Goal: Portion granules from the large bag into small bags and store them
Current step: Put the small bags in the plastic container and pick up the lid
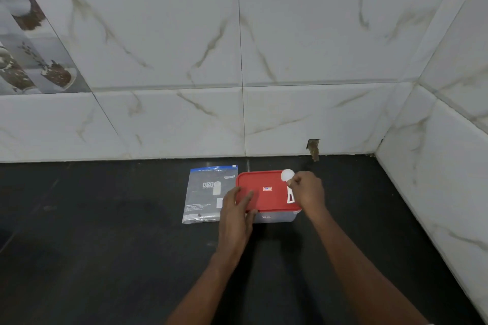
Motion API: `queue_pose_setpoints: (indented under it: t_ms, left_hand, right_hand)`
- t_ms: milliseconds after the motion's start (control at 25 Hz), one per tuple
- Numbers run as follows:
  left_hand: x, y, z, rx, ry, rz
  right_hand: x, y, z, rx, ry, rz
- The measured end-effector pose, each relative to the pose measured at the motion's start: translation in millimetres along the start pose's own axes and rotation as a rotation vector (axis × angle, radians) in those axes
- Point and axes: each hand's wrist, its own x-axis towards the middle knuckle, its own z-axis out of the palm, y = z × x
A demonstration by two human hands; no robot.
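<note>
Item: clear zip bag (pixel 207 194), blue seal strip at its top and printed white text, lying flat on the dark bench (pixel 105 258) near the marble-tiled wall (pixel 290 47). Just to its right stands a clear rectangular container (pixel 276 217) with its red lid (pixel 264 198) on, a small label (pixel 267 188) at the lid's centre. Left grip (pixel 236 210), a bare hand, is relaxed: fingers laid fairly straight across the lid's left edge, thumb at the container's front side. Right grip (pixel 309 190) is closed in a pinch on a white scoop (pixel 287 176), round bowl at the lid's far right corner, handle running back along the right edge. Contents of bag and container cannot be made out.
</note>
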Motion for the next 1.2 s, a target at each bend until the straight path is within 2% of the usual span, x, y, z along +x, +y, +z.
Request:
queue_pose_setpoints:
  t_ms: [40,80,160,320,440,560,720,800,920,1000,1080,1200]
  left_hand:
    - [2,1,3,0.001,-0.042,-0.002]
    - [4,4,4,-0.107,-0.049,-0.057]
    - [5,2,11,-0.182,0.001,-0.100]
    - [10,-12,25,-0.215,0.065,-0.193]
    - [9,-20,32,0.014,0.113,-0.027]
    - [6,-17,27,-0.050,0.094,-0.032]
    - [5,-17,26,0.008,0.094,-0.007]
    - [7,-15,23,0.041,0.082,0.028]
    - [13,-13,18,0.091,0.055,0.073]
    - [14,-12,17,0.104,0.030,0.088]
    - [12,-11,17,0.104,-0.011,0.083]
    - [11,-15,19,0.091,-0.015,0.078]
  right_hand:
    - [4,-1,8,-0.071,-0.018,0.002]
    - [6,-1,13,-0.145,-0.022,-0.004]
    - [6,4,17,-0.261,0.003,-0.021]
    - [5,11,21,-0.325,0.028,-0.019]
    - [4,13,24,-0.343,0.038,-0.036]
    - [3,16,27,-0.369,0.042,-0.078]
    - [2,17,27,-0.306,0.064,-0.082]
    - [-3,15,26,-0.256,0.141,-0.093]
    - [-24,19,28,-0.223,0.246,-0.232]
    - [-43,28,34,-0.114,0.178,-0.285]
    - [-61,39,41,-0.107,0.096,-0.282]
    - [-64,52,47,-0.136,0.135,-0.310]
